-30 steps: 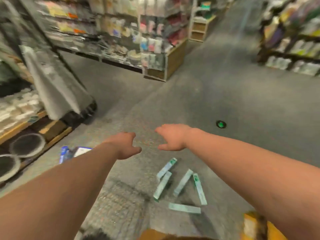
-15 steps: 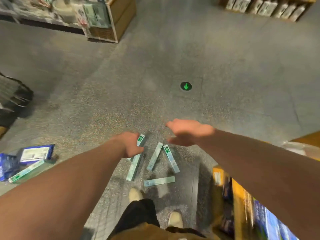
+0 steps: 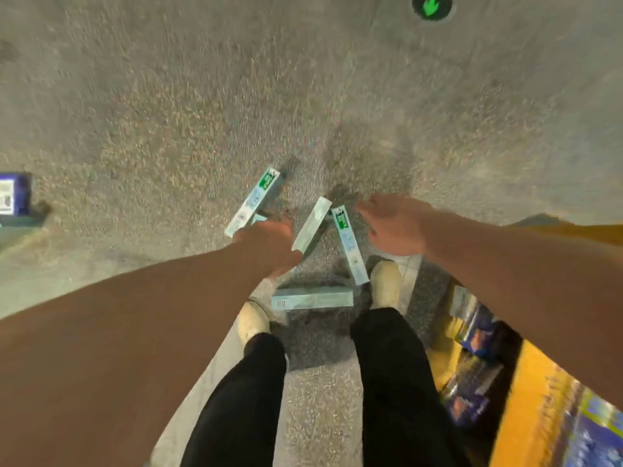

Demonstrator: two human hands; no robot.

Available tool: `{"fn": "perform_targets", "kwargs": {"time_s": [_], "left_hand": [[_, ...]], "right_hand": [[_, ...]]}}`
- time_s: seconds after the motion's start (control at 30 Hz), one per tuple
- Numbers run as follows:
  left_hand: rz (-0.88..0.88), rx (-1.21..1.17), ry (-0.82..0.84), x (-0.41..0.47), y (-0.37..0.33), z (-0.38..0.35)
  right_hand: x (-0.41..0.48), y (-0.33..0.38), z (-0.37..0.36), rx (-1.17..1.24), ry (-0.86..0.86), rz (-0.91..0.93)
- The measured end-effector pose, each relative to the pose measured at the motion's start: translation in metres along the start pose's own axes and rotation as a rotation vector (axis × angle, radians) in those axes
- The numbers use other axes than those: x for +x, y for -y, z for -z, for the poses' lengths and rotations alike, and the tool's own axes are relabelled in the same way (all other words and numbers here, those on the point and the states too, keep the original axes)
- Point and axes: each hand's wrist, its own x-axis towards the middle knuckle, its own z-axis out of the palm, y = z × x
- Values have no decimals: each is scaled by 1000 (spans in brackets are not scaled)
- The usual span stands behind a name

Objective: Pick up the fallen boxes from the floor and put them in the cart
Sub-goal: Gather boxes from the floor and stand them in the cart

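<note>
4 long pale-green boxes lie on the speckled floor [image 3: 168,112] between the person's light shoes and hands: 1 angled at upper left [image 3: 253,201], 2 leaning together in the middle [image 3: 312,227] [image 3: 350,249], and 1 flat across the bottom [image 3: 312,297]. The left hand [image 3: 266,246] reaches down over the leftmost box, fingers hidden, so I cannot tell whether it grips. The right hand [image 3: 396,224] is spread open and empty just beside the middle pair; a blue box [image 3: 13,193] lies well apart at the left edge.

Four long boxes [image 3: 313,298] lie on the floor [image 3: 168,96] just beyond the shoes [image 3: 253,320]; another box [image 3: 13,193] sits far left.
</note>
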Motion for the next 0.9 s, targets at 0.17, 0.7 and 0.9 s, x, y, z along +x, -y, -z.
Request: {"fn": "perform_targets", "kwargs": {"time_s": [0.17, 0.7, 0.9], "left_hand": [[106, -109, -24, 118, -10, -77], [298, -299, 36, 295, -26, -218], [256, -532, -106, 297, -16, -224]], "right_hand": [[127, -39, -66, -71, 42, 99], [288, -69, -212, -477, 54, 364], [301, -72, -209, -462, 8, 276]]}}
